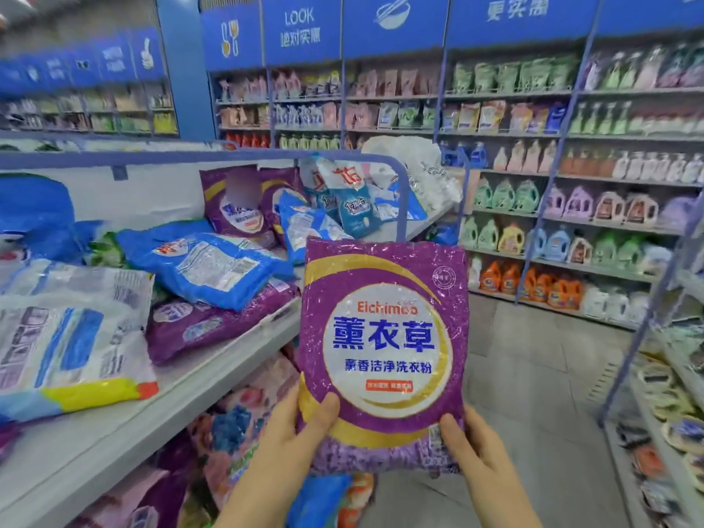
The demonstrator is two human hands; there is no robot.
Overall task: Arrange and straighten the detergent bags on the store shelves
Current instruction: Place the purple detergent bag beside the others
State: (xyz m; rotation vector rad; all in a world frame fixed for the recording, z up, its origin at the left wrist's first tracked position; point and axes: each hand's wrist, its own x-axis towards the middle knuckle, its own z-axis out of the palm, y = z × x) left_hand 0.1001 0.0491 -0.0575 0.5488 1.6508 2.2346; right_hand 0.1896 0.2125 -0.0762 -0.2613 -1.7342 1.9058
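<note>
Gripping a glossy purple plastic detergent bag with a round white label [384, 337] by its bottom corners, left hand [301, 432] clamped on the lower left with the thumb across the front, right hand [472, 443] clamped on the lower right in the same way. Holding it upright and face-on in the aisle, just beside the front edge of the white metal shelf board [114, 443], not yet resting on it. Looking further in at a jumble lying flat on that board: a large white-and-blue printed bag [68, 337] at the left, a second purple bag [213, 322] on its back, a blue plastic bag [213, 264] sprawled partly over it. Finding, beyond those, purple bags [236, 203] leaning upright against the back panel and a tipped heap of pale blue sachets [354, 207]. Probably risking a sag or fold at the unsupported top by holding so low. Also risking, in setting it down among slanting neighbours, a slide off the slick pile or over the shelf lip.
</note>
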